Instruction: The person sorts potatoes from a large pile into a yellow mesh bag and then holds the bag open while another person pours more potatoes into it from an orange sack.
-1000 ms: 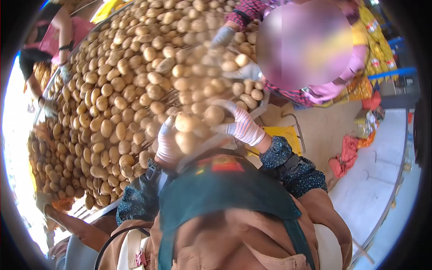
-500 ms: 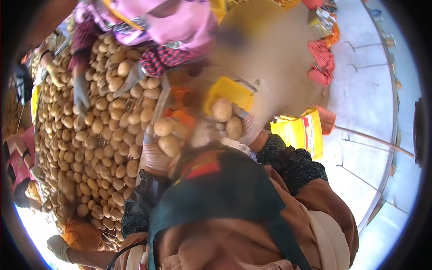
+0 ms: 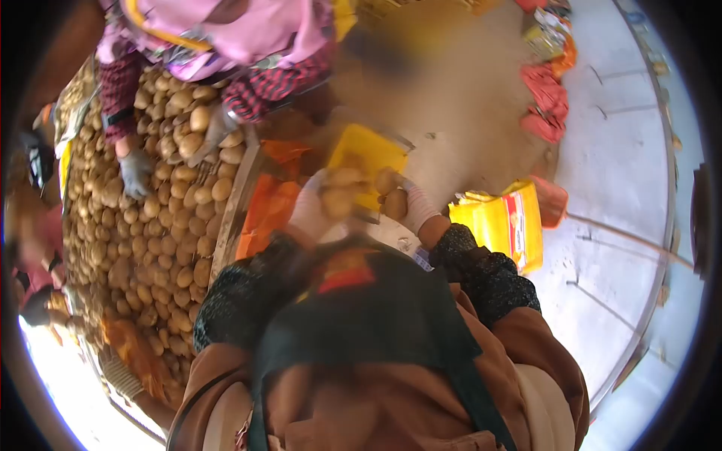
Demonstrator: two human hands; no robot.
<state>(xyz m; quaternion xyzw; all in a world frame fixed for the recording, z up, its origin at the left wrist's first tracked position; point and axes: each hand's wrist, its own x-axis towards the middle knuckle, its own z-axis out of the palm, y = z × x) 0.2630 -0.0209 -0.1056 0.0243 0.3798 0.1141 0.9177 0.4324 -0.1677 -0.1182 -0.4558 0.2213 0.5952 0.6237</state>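
My left hand, in a pale striped glove, is closed around potatoes, which look blurred. Facing it, my right hand in a similar glove grips more potatoes; its fingers curl over them from the right. Both hands are in front of my dark green apron, close to a yellow basket just beyond them. A large heap of potatoes fills the sorting table to the left, behind a wooden edge.
Across the heap a person in a pink top works with grey-gloved hands. Orange bags lie beside the wooden edge. To the right are folded yellow bags, a red scoop or dustpan with a long handle, and red cloth.
My left hand has moved right, away from the heap, carrying its potatoes towards the yellow basket. My right hand stays near the basket with its potatoes. The other person's hand shifted slightly.
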